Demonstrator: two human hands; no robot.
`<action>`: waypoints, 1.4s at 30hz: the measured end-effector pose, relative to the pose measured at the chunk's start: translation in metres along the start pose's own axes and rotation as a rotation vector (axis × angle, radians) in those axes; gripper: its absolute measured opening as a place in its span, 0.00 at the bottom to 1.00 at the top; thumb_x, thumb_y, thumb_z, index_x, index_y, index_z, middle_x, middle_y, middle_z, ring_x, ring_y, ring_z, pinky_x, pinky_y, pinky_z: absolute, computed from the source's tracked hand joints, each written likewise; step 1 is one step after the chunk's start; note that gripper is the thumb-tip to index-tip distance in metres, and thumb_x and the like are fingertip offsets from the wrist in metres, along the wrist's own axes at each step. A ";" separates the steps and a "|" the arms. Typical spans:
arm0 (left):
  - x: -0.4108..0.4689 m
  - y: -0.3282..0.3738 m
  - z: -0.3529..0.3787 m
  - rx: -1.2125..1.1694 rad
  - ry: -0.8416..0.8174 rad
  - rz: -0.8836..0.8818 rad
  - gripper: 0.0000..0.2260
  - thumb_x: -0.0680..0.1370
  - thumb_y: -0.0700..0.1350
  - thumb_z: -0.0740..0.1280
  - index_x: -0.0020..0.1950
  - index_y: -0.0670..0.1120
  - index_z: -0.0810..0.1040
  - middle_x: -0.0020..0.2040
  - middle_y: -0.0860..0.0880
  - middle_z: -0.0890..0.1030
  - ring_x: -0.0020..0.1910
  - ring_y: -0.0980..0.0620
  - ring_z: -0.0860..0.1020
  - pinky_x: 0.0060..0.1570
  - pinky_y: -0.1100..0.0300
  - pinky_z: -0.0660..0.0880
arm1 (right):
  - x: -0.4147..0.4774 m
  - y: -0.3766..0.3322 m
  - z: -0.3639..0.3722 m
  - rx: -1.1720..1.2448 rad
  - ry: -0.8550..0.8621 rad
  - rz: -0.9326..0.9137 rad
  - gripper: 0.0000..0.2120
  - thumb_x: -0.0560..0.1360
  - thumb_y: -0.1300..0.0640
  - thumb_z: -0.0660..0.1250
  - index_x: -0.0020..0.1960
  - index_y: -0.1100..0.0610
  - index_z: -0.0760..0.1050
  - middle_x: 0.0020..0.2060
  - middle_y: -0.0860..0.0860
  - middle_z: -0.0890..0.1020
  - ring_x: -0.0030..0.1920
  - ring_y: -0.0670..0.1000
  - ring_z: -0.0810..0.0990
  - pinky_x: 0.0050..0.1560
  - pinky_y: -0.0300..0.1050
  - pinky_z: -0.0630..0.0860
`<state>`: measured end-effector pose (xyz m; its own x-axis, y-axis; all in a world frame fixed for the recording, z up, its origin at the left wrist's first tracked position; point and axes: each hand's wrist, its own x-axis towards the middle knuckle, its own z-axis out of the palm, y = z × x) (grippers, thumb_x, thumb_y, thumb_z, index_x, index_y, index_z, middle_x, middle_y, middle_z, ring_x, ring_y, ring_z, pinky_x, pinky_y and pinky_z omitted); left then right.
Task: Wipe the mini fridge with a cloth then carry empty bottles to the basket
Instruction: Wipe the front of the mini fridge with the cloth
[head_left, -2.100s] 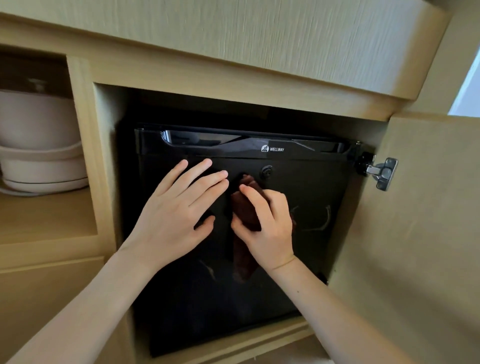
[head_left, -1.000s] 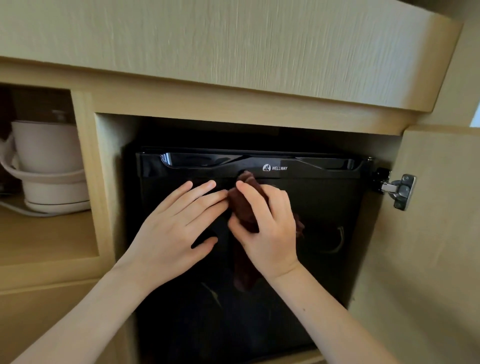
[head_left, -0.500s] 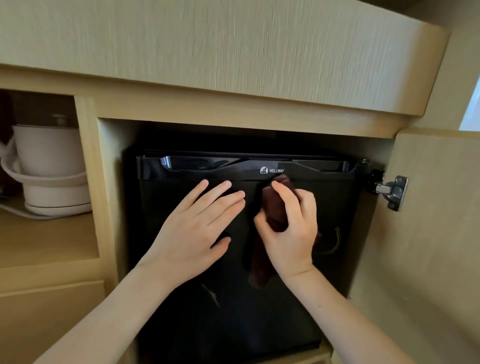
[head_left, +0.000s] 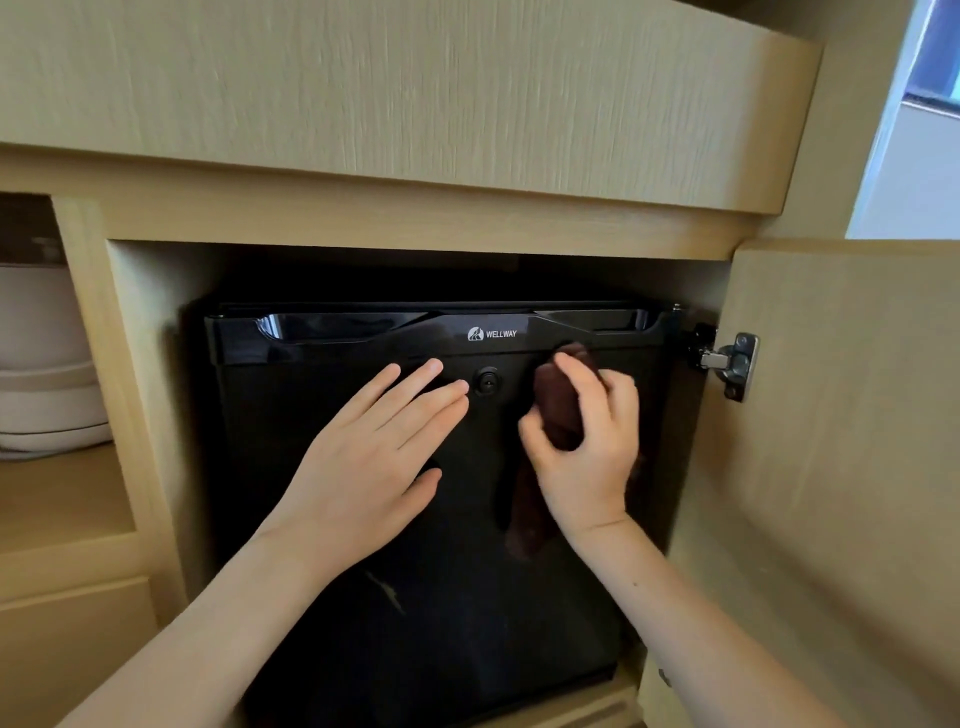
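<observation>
Head view: cabinet (head_left: 150, 374) houses mini fridge (head_left: 270, 447); left hand (head_left: 374, 467) grip spread flat on it, right hand (head_left: 589, 462) pinching cloth (head_left: 558, 405).

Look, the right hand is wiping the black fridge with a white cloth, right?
Not quite. The cloth is dark brown, not white. The head view shows the right hand gripping it against the black fridge door.

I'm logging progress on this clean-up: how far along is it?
Nothing looks finished. In hand: the right hand holds the cloth against the upper right of the mini fridge; the left hand rests flat on it. Left: probably more of the door, then the bottles; neither bottles nor basket shows.
</observation>
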<state>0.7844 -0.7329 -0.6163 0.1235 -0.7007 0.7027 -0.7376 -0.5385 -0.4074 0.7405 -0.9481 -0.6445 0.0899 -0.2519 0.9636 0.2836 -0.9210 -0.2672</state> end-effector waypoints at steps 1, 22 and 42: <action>0.001 0.002 0.002 -0.008 0.004 -0.012 0.28 0.73 0.45 0.71 0.73 0.42 0.71 0.73 0.47 0.71 0.76 0.46 0.62 0.77 0.48 0.54 | -0.006 -0.005 0.003 -0.003 -0.061 -0.091 0.22 0.71 0.56 0.72 0.65 0.59 0.76 0.55 0.54 0.74 0.55 0.51 0.74 0.59 0.35 0.70; -0.020 -0.013 0.004 0.006 0.027 -0.020 0.26 0.77 0.50 0.63 0.75 0.44 0.68 0.75 0.50 0.68 0.78 0.49 0.60 0.78 0.52 0.52 | 0.003 0.014 -0.005 0.021 -0.058 -0.048 0.23 0.70 0.58 0.73 0.64 0.58 0.78 0.54 0.54 0.75 0.55 0.51 0.76 0.59 0.36 0.72; -0.009 0.004 0.014 0.012 0.049 -0.038 0.27 0.75 0.50 0.63 0.74 0.44 0.69 0.75 0.49 0.69 0.78 0.47 0.59 0.78 0.46 0.50 | 0.008 0.025 -0.008 0.009 -0.028 -0.042 0.22 0.71 0.57 0.73 0.64 0.60 0.78 0.53 0.55 0.76 0.53 0.51 0.77 0.55 0.38 0.74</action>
<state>0.7892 -0.7355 -0.6322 0.1184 -0.6560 0.7455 -0.7247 -0.5703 -0.3867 0.7403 -0.9755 -0.6437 0.1044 -0.2042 0.9733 0.2962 -0.9279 -0.2265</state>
